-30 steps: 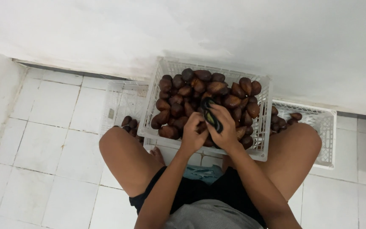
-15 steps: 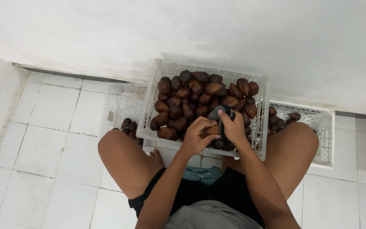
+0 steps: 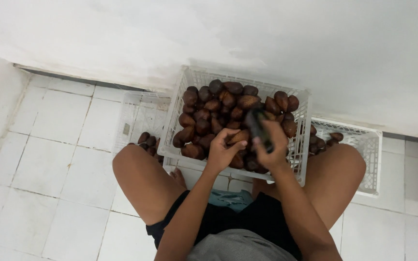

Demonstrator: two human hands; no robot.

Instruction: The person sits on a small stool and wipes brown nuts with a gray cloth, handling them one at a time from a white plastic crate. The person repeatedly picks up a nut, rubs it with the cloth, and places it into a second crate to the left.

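Fingers of the left hand [image 3: 222, 152] are curled and closed around one brown, scaly, pointed fruit [image 3: 238, 137], pinching it just above the heap at the near side of the middle crate [image 3: 186, 76]. Beside it, almost touching, the right hand [image 3: 273, 145] is wrapped tight around a dark, narrow tool [image 3: 259, 126] that sticks up and away from the palm, tilted toward the far wall; its tip is blurred, so what kind of tool it is cannot be told. Both hands hover over the crate's near half, with the forearms coming in from the bottom of the view. That crate is white plastic with lattice walls and is filled well up with the same brown fruits [image 3: 218, 104], piled several deep. It stands on the white tiled floor [image 3: 49, 159] between the person's bare knees, close against the foot of the white wall [image 3: 267, 34]. A second white crate [image 3: 139, 113] sits just to the left, mostly bare, with a few fruits showing at its near corner beside the left knee. A third white crate [image 3: 364, 145] lies to the right, partly behind the right knee, with a small cluster of fruits at its near-left corner.
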